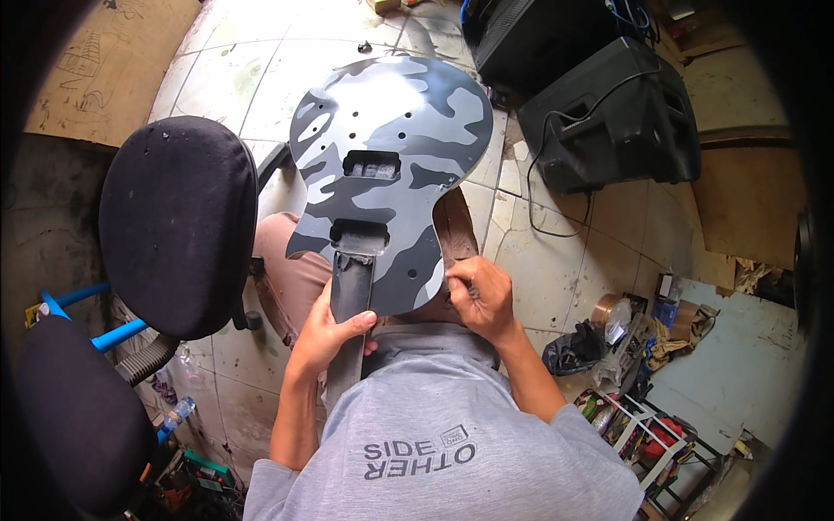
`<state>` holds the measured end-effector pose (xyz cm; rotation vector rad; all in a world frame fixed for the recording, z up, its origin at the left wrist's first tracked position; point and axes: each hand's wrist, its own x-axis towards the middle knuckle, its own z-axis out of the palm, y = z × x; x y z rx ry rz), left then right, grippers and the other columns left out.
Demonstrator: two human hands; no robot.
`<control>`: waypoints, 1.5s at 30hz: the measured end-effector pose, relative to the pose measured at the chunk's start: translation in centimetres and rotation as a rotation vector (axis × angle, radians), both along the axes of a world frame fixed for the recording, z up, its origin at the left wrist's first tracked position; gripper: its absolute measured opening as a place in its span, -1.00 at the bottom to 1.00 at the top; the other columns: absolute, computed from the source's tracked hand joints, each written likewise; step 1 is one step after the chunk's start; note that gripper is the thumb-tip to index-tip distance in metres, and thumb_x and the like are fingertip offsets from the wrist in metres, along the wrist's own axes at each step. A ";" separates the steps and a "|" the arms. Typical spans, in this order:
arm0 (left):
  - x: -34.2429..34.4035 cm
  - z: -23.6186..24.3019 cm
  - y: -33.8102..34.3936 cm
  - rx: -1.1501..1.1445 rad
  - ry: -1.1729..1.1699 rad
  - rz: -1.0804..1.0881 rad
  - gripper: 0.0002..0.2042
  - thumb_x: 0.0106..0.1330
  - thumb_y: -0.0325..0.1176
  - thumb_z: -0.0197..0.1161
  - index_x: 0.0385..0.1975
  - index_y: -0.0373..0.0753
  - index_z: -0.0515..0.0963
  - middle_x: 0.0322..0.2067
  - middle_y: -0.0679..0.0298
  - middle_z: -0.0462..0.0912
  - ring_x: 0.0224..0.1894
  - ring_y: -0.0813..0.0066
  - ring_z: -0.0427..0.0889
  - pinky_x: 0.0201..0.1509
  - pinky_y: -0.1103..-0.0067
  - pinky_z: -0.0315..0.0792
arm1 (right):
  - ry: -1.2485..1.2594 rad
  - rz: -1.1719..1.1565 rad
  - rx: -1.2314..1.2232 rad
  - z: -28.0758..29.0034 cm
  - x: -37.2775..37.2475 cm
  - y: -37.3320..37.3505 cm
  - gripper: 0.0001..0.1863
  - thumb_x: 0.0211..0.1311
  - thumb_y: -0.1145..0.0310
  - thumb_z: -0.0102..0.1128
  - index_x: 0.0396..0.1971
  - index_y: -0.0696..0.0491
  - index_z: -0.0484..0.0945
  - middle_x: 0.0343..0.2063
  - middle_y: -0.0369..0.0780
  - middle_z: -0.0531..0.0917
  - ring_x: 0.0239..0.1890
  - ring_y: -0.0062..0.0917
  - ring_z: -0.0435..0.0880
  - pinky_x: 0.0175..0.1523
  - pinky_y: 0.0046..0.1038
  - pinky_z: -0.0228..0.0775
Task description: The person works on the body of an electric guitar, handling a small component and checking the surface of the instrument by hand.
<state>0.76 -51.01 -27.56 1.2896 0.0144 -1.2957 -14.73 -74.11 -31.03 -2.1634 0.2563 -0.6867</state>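
Observation:
A guitar body (369,201) in grey and black camouflage lies across my lap, glossy side up. Two rectangular pickup cavities and several small drilled holes show in its face. From its near end a dark, flat, neck-like bar (352,291) runs toward my shirt. My left hand (334,330) is wrapped round this bar, thumb on top. At the body's near right edge is my right hand (480,300), its fingers pinched together against the rim. Whatever those fingers hold is too small or hidden to make out.
A black padded chair (178,226) stands close on the left, with a second dark cushion (82,417) nearer. Black speaker cabinets (608,122) with a loose cable sit at the far right. Bags, tools and a metal rack (647,430) crowd the right side of the tiled floor.

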 end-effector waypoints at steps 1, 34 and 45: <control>0.0 0.0 0.0 -0.001 0.003 0.002 -0.27 0.27 -0.35 0.53 0.37 -0.34 0.25 -0.21 0.22 0.58 -0.43 0.51 0.67 -0.44 0.58 0.68 | -0.009 0.011 -0.001 0.1 -0.1 0.1 -0.87 0.15 0.62 0.31 -0.30 0.13 0.61 -0.45 -0.19 0.66 -0.49 -0.34 0.62 -0.37 -0.35 0.49; 0.0 -0.1 0.0 -0.004 -0.026 0.004 -0.27 0.26 -0.32 0.54 0.34 -0.36 0.27 -0.23 0.22 0.58 -0.48 0.48 0.69 -0.47 0.55 0.68 | 0.064 0.125 0.079 0.8 0.1 -0.9 -0.91 0.15 0.58 0.31 -0.33 0.13 0.63 -0.47 -0.15 0.66 -0.43 -0.28 0.69 -0.31 -0.32 0.53; 0.3 -0.9 0.9 -0.097 0.022 -0.035 -0.15 0.25 -0.35 0.54 0.48 -0.33 0.15 -0.10 0.19 0.58 -0.31 0.45 0.71 -0.37 0.51 0.73 | 0.068 0.026 0.075 0.9 0.4 -1.4 -0.93 0.21 0.57 0.32 -0.31 0.16 0.63 -0.44 -0.16 0.66 -0.45 -0.32 0.67 -0.34 -0.34 0.49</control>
